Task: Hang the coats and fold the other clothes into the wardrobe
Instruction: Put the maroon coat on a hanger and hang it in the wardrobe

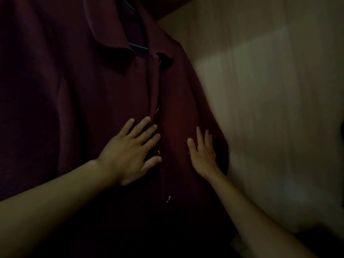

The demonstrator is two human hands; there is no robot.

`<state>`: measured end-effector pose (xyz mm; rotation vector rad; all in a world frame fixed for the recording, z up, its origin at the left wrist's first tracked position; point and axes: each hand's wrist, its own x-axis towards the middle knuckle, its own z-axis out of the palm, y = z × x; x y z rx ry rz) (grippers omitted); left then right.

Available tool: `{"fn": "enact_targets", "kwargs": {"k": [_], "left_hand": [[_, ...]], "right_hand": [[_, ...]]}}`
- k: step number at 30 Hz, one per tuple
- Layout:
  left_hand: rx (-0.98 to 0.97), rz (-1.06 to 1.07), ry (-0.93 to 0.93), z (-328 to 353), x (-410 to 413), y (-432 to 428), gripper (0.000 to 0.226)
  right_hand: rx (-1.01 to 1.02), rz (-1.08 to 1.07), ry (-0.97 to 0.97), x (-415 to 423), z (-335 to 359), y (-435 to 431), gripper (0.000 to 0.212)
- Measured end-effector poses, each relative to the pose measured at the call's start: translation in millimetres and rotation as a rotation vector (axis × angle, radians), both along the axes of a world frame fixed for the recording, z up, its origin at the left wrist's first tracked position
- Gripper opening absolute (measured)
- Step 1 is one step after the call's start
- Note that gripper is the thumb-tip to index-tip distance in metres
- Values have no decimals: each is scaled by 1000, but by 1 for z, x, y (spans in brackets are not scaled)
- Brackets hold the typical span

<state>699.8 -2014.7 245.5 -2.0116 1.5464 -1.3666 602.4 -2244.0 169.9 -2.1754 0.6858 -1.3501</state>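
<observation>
Pressing flat, fingers spread, no grip: left hand (130, 153) lies on the maroon coat (78, 101) beside the front placket (154, 86); right hand (202, 153) at 3 o'clock of it, open palm on the other front panel, likely smoothing the fronts so they hang straight. Coat hangs on a teal hanger (138, 46) at 12 o'clock, inside the wardrobe, pale wardrobe wall (270, 81) at 3 o'clock
</observation>
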Motion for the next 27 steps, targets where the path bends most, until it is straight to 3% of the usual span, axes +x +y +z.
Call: {"fn": "enact_targets", "kwargs": {"k": [11,21,27], "left_hand": [[-57,-232,70,-10,-56,30,81],[-40,-476,245,-33,-86,100,77],[-24,-482,318,-56,-90,145,77]], "right_hand": [[-107,-230,54,-88,0,59,68],[-133,-404,86,-156,-7,183,71],[-108,-458,200,-187,-38,250,75]]}}
